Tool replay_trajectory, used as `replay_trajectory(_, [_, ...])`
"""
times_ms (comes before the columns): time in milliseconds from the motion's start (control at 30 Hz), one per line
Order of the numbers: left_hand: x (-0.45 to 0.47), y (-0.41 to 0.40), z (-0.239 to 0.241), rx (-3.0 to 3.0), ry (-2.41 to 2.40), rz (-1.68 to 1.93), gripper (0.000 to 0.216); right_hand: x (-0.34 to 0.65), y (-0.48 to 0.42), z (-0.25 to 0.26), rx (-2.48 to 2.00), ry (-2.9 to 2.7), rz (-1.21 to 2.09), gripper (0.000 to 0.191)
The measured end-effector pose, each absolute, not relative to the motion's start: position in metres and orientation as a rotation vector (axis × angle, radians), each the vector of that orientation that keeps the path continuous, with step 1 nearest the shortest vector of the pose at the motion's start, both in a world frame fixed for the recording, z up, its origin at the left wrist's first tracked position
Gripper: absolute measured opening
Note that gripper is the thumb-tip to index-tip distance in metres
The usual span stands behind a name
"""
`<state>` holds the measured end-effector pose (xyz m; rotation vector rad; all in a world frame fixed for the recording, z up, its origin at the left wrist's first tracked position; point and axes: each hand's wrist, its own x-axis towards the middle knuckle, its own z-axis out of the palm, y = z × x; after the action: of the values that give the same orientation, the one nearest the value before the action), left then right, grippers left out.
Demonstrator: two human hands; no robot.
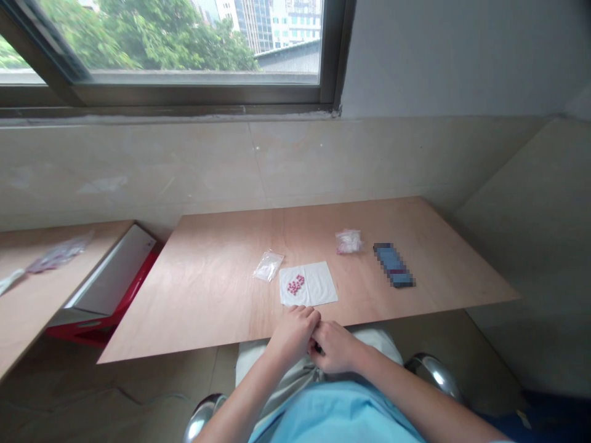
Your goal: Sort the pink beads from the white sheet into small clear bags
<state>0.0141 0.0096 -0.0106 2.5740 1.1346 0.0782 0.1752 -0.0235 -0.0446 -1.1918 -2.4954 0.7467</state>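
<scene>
My left hand (294,333) and my right hand (335,346) meet at the near edge of the wooden board (221,295), fingers curled and pressed together around something small and dark that I cannot make out. Just beyond them a white sheet (314,284) lies on the board with a cluster of small pink pieces (295,285) on its left part. A small clear plastic bag (268,265) lies left of the sheet. A crumpled clear bag (348,241) with pinkish contents sits farther back on the right.
A blurred dark blue oblong object (393,264) lies on the board's right side. A second wooden surface (41,289) at left carries plastic bags (60,251). Between the boards stands a white and red box (108,286). Tiled wall and window lie behind.
</scene>
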Motion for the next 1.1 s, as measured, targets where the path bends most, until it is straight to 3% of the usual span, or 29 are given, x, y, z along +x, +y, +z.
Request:
replay_trajectory(400, [0.013, 0.003, -0.012, 2.590, 1.162, 0.104, 0.010, 0.171, -0.034, -0.044, -1.217, -2.495, 0.783, 0.010])
replay_trajectory(500, [0.002, 0.010, -0.007, 2.580, 1.211, 0.132, 0.012, 0.170, -0.033, -0.034, -1.135, -2.398, 0.805, 0.021])
replay_trajectory(700, [-0.028, 0.033, -0.002, 2.489, 1.372, 0.249, 0.016, 0.171, -0.025, -0.023, -0.906, -2.238, 0.820, 0.063])
replay_trajectory(933, [-0.045, 0.051, -0.011, 2.248, 1.649, 0.400, 0.015, 0.171, 0.012, -0.039, -1.196, -2.208, 0.708, 0.046])
replay_trajectory(1100, [-0.046, 0.052, -0.017, 2.197, 1.586, 0.403, 0.014, 0.161, 0.036, -0.053, -1.344, -2.368, 0.526, 0.050])
